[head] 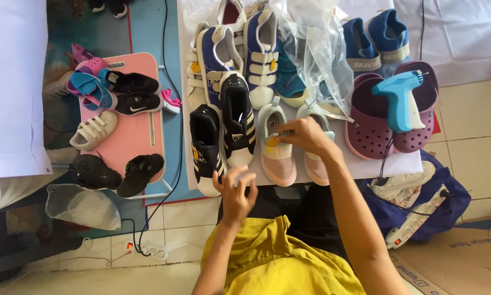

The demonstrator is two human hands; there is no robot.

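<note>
A pair of small pink and grey mesh shoes (278,158) lies near the front edge of the white table (403,163). My right hand (304,135) rests on them and pinches the strap of the left shoe of the pair. My left hand (236,189) hovers lower, just off the table's front edge, fingers loosely curled and holding nothing I can see. It is next to the toe of a black shoe with gold stripes (206,148). A second black striped shoe (237,120) lies beside it.
Blue and white strap shoes (260,54), a clear plastic bag (316,60), blue slip-ons (390,35), purple clogs (370,121) and a teal tagging gun (400,97) fill the table. At left, a pink stool (147,134) carries more small shoes. A power strip (414,221) lies right.
</note>
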